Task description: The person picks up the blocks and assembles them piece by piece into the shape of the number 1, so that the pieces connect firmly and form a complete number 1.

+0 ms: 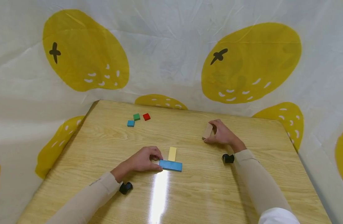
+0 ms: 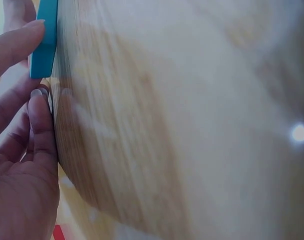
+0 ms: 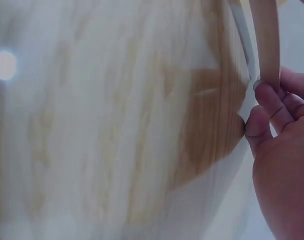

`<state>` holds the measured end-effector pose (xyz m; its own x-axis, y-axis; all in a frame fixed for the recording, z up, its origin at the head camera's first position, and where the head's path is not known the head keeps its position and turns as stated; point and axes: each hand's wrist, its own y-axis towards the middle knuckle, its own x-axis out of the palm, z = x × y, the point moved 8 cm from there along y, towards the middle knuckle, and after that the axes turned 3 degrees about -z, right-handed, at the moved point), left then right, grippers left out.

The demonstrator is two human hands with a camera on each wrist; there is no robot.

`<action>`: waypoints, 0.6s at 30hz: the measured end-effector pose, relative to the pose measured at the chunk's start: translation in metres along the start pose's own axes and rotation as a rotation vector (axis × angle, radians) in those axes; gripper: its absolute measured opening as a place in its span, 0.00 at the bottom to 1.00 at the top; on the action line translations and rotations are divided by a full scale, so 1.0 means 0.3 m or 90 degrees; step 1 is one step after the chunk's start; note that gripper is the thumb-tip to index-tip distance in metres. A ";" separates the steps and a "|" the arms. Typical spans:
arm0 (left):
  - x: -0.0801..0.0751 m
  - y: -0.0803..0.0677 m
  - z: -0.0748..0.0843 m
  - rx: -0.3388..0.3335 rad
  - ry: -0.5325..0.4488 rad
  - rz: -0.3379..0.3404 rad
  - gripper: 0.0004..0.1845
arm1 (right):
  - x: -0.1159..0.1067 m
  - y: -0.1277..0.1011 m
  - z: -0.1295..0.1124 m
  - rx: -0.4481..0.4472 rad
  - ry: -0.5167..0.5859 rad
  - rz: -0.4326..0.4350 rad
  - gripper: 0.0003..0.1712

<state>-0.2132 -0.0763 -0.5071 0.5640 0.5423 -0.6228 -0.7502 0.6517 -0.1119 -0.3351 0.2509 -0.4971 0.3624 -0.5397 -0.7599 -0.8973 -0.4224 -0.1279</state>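
Observation:
On the wooden table [image 1: 110, 146], my left hand [image 1: 144, 160] pinches the left end of a long blue block [image 1: 171, 165] lying flat near the middle. In the left wrist view the blue block [image 2: 44, 40] sits between my thumb and fingertips [image 2: 39, 107]. A yellow block [image 1: 172, 154] lies just behind it, touching or nearly touching. My right hand [image 1: 221, 133] holds a plain wooden block [image 1: 207, 131] tilted up off the table at the right. The right wrist view shows that wooden block [image 3: 266, 42] gripped by my fingers [image 3: 267, 100].
Three small cubes sit at the far left of the table: green [image 1: 136, 117], red [image 1: 146, 116] and blue [image 1: 130, 123]. A white cloth with yellow lemon prints [image 1: 252, 62] hangs around the table. Glare streaks the front centre.

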 end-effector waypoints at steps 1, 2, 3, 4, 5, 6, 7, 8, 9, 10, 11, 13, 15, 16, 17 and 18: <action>-0.001 0.000 0.002 0.001 0.001 0.000 0.14 | 0.004 0.001 -0.003 -0.002 0.004 -0.001 0.59; -0.002 0.000 0.003 0.002 0.002 0.000 0.14 | 0.008 0.003 -0.008 -0.003 0.010 -0.001 0.59; -0.002 0.000 0.003 0.000 0.001 0.000 0.14 | 0.012 0.003 -0.017 -0.010 0.011 -0.003 0.59; -0.002 -0.001 0.005 0.001 0.001 0.000 0.14 | 0.017 0.004 -0.025 -0.013 0.015 -0.006 0.59; -0.003 -0.001 0.005 0.000 0.000 0.000 0.14 | 0.023 0.005 -0.033 -0.017 0.019 -0.009 0.59; -0.002 -0.001 0.004 -0.002 -0.001 0.000 0.14 | 0.029 0.006 -0.042 -0.019 0.027 -0.013 0.59; -0.002 -0.001 0.004 -0.004 -0.001 0.000 0.14 | 0.035 0.006 -0.051 -0.020 0.033 -0.017 0.59; -0.002 -0.002 0.003 -0.005 -0.001 0.000 0.14 | 0.041 0.006 -0.059 -0.021 0.038 -0.022 0.58; -0.001 -0.002 0.002 -0.007 -0.001 0.000 0.14 | 0.047 0.007 -0.067 -0.022 0.042 -0.026 0.58; -0.001 -0.002 0.002 -0.007 0.000 0.001 0.13 | 0.051 0.008 -0.073 -0.020 0.046 -0.027 0.58; -0.002 -0.002 0.001 -0.009 0.000 0.001 0.13 | 0.056 0.009 -0.082 -0.023 0.048 -0.029 0.58; -0.002 -0.002 0.001 -0.008 0.002 0.002 0.13 | 0.064 0.013 -0.098 -0.027 0.055 -0.032 0.58; -0.002 -0.002 0.004 -0.005 0.002 0.003 0.14 | 0.071 0.019 -0.116 -0.038 0.059 -0.031 0.57; -0.003 -0.002 0.006 -0.003 0.002 0.003 0.14 | 0.074 0.023 -0.125 -0.042 0.057 -0.032 0.57; -0.003 -0.002 0.007 -0.002 0.000 0.003 0.14 | 0.078 0.028 -0.133 -0.049 0.055 -0.031 0.57; -0.003 -0.003 0.009 -0.002 -0.002 0.002 0.14 | 0.082 0.032 -0.140 -0.054 0.053 -0.031 0.57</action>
<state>-0.2122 -0.0759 -0.5043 0.5624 0.5465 -0.6206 -0.7532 0.6482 -0.1118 -0.3243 0.2029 -0.4902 0.4282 -0.5737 -0.6982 -0.8547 -0.5080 -0.1068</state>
